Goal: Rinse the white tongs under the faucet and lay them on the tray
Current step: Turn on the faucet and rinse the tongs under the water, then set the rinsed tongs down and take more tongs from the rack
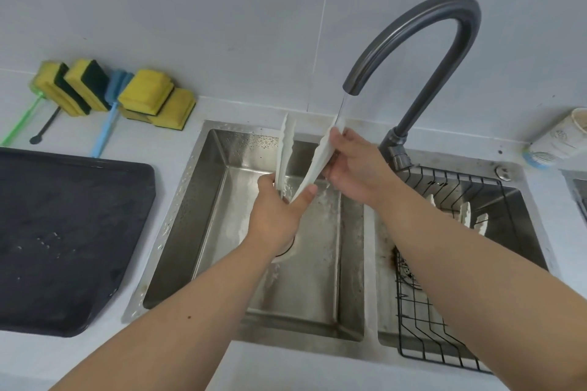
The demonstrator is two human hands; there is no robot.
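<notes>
now both hands (276, 213) grip tongs (313, 162)

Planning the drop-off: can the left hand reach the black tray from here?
Probably yes: nothing stands between the left hand, which holds the white plastic tongs, and the black rectangular tray beside the steel sink.
</notes>
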